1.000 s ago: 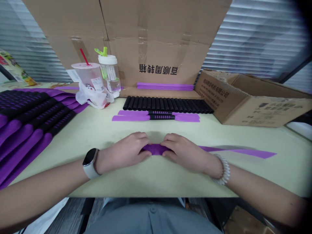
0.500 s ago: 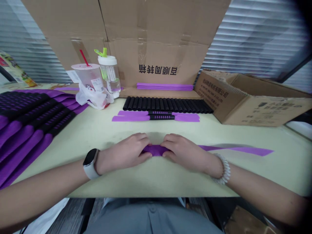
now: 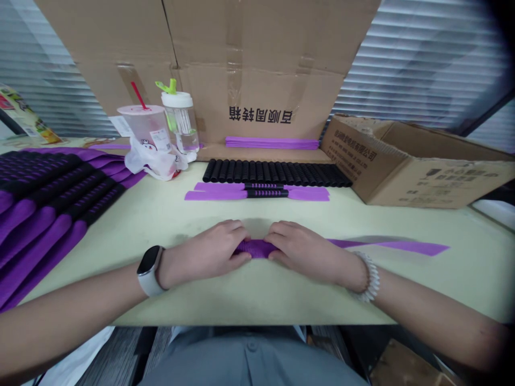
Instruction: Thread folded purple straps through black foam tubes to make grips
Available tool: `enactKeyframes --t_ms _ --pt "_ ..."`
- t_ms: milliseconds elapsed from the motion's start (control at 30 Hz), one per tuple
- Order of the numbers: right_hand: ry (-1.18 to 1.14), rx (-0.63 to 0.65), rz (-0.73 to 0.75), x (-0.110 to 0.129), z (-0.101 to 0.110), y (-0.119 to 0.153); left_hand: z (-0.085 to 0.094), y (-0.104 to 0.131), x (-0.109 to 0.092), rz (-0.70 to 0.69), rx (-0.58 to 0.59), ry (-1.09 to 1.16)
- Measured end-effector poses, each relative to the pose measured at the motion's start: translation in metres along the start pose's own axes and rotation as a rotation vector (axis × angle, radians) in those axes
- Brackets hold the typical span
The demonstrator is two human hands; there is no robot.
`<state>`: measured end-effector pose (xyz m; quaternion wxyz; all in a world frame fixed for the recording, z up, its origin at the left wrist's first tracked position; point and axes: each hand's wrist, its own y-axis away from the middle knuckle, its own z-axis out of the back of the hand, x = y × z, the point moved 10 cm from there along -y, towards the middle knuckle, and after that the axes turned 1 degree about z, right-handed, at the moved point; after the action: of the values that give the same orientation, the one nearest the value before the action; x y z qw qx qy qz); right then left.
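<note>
Between my two hands a purple strip [image 3: 258, 249] is bunched or folded lengthwise, close above the tabletop. My left hand [image 3: 223, 247], with a watch on its wrist, pinches one end of the bunched part. The other end is gripped by my right hand [image 3: 295, 247], fingers on the far side and thumb on the near side. A flat length of the strip runs out past my right wrist over the table. Beyond my hands lie two purple strips with black sleeves [image 3: 266, 193], and behind them a row of black ribbed tubes [image 3: 277, 172].
At left is a heap of purple strips with black sleeves [image 3: 64, 198]. A lidded cup [image 3: 142, 128] and a bottle [image 3: 183, 120] stand behind it. An open cardboard box [image 3: 410, 166] is at right. Flat purple strips [image 3: 272, 142] lie against a cardboard panel [image 3: 265, 43].
Both hands keep almost the same place and grip. The strip's free end at the right has shifted very slightly.
</note>
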<state>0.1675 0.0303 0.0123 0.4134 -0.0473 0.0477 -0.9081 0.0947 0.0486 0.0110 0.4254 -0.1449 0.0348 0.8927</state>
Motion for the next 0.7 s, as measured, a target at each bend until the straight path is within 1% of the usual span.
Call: enactKeyframes --t_ms 167,367,600,700 --pt "-0.016 0.005 0.017 0.0028 -0.0006 -0.0001 -0.0006 0.0000 -0.0056 -0.028 -0.004 -0.018" --pt "0.016 0.002 0.031 0.0052 -0.0020 -0.0006 -0.0011 0.0003 -0.0070 -0.015 0.012 -0.037" --pt "-0.039 -0.053 0.040 0.0060 0.0007 0.0012 -0.0017 -0.0006 -0.0087 -0.027 -0.054 -0.004" --pt "-0.037 -0.052 0.044 0.0065 0.0007 0.0016 -0.0026 -0.0017 -0.0102 -0.038 -0.072 0.025"
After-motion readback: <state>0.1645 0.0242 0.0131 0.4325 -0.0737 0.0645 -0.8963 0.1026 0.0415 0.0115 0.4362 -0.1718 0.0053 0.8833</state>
